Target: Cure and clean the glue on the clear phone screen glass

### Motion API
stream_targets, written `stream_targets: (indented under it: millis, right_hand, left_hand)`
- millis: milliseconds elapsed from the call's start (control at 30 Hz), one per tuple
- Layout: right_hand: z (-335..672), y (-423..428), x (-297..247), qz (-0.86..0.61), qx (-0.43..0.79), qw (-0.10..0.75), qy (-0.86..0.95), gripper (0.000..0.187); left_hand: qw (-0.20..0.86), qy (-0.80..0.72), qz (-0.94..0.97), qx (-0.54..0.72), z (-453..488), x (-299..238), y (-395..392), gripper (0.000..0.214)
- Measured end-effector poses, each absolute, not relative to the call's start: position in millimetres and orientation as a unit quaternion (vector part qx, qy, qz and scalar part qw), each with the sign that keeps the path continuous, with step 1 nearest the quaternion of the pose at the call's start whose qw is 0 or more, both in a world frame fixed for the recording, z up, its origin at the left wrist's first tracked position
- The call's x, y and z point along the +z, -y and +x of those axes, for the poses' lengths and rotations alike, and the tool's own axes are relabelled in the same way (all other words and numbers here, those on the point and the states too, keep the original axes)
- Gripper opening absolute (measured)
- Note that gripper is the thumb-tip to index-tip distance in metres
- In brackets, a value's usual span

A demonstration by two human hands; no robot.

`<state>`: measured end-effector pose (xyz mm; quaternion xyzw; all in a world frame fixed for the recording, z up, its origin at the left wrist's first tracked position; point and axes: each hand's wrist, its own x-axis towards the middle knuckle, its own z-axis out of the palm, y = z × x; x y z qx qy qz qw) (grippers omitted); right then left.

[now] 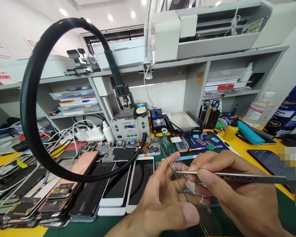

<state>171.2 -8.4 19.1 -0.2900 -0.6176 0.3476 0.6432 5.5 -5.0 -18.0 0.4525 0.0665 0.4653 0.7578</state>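
Note:
My left hand (pixel 160 204) holds a thin, clear sheet of glass (pixel 165 147) tilted on edge, with the thumb on the near side and the fingers behind it. A clear film with small whitish bits shows by its face, partly covered by my fingers. Metal tweezers (pixel 251 177) with holes along the arm are pinched between the thumb and fingers of my right hand (pixel 236 187). Their tip lies against or very near the glass edge; contact is hard to tell.
Several phones (pixel 140 181) and stacked screens (pixel 71 187) lie to the left. A hot air station (pixel 130 128) stands behind, its black hose (pixel 27 98) looping across the left. On the right are a yellow bottle (pixel 230 131), a clear bottle (pixel 259 110) and a dark phone (pixel 268 161).

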Motion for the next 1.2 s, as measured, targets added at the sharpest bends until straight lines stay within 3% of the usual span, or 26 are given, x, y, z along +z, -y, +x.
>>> stream_targets:
  millis: [367, 1200]
  right_hand:
    - [166.9, 8.6, 24.2, -0.287, 0.323, 0.651, 0.624, 0.011]
    - [174.2, 10.2, 21.7, -0.279, 0.329, 0.633, 0.643, 0.013]
  left_hand:
    - [0.767, -0.084, 0.45, 0.45, 3.0, -20.6, 3.7, 0.091]
    - [0.76, -0.07, 0.467, 0.446, 3.0, -20.8, 1.5, 0.088]
